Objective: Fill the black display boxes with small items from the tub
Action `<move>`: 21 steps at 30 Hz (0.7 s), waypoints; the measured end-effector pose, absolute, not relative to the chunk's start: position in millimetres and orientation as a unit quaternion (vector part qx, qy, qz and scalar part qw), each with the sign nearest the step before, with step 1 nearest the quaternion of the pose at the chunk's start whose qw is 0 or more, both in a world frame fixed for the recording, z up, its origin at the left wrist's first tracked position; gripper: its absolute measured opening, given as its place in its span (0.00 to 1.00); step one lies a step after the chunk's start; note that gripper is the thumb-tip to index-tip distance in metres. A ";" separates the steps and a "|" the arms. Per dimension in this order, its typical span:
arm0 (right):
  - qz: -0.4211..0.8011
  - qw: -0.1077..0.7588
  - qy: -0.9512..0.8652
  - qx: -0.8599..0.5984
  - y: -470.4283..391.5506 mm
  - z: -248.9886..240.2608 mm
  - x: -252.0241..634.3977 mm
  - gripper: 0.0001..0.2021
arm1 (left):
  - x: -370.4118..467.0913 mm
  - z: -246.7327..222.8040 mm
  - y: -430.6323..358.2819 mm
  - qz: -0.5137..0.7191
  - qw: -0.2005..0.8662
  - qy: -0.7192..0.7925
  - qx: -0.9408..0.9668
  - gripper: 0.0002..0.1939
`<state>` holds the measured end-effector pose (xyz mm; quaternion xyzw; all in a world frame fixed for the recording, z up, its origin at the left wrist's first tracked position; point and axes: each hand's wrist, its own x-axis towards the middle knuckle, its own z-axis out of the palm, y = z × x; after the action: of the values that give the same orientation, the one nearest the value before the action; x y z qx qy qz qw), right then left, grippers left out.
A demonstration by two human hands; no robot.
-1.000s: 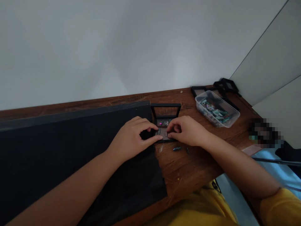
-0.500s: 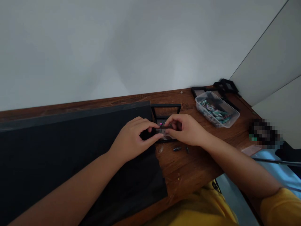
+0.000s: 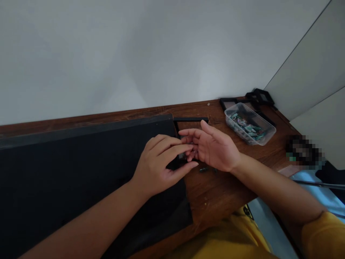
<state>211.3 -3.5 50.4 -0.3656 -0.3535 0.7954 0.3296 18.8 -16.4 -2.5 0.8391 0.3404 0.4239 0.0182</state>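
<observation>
My left hand (image 3: 161, 163) hovers over the right edge of the black mat (image 3: 88, 165), its thumb apart from its fingers. Its fingertips meet the fingers of my right hand (image 3: 215, 148), which is turned palm up with thumb raised and fingers loosely spread. Whether a small item lies among the right fingers I cannot make out. Behind and below both hands is a black frame (image 3: 191, 119), mostly hidden by them. Two small dark pieces (image 3: 203, 169) lie on the wooden table (image 3: 215, 196) just under my right hand.
A clear plastic tub (image 3: 265, 141) holding many small greenish pieces stands to the right. Several black frames (image 3: 228, 103) lie behind it along the wall. A blurred-out patch (image 3: 304, 153) covers something at the table's right edge. A pale wall (image 3: 107, 57) rises behind the table.
My right hand has turned from a pinch to palm up, its fingers opening. My left hand has moved slightly right, its thumb and fingers parting from a pinch over the frame.
</observation>
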 end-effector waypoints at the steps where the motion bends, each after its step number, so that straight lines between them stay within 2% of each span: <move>1: 0.806 0.323 -0.339 -0.361 -3.2 50.8 211.1 0.28 | 19.1 -3.0 -16.2 0.423 0.019 0.338 0.840 0.07; 5: 0.828 0.307 -0.312 -0.350 -2.7 51.0 211.6 0.29 | 19.9 -4.1 -15.2 0.421 0.026 0.333 0.843 0.05; 10: 0.797 0.312 -0.380 -0.350 -3.7 47.5 213.1 0.28 | 19.8 -3.5 -14.4 0.428 0.027 0.329 0.841 0.05; 17: 0.805 0.308 -0.400 -0.312 -6.9 40.8 213.5 0.19 | 17.9 0.2 -14.2 0.441 -0.017 0.319 0.839 0.08; 21: 0.817 0.313 -0.374 -0.307 -6.2 41.0 213.1 0.16 | 18.7 0.3 -13.6 0.435 -0.008 0.323 0.841 0.08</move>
<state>213.1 -6.2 41.0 -0.3071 -0.3737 0.8173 0.3130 18.7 -13.6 0.3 0.8406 0.3228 0.4349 -0.0079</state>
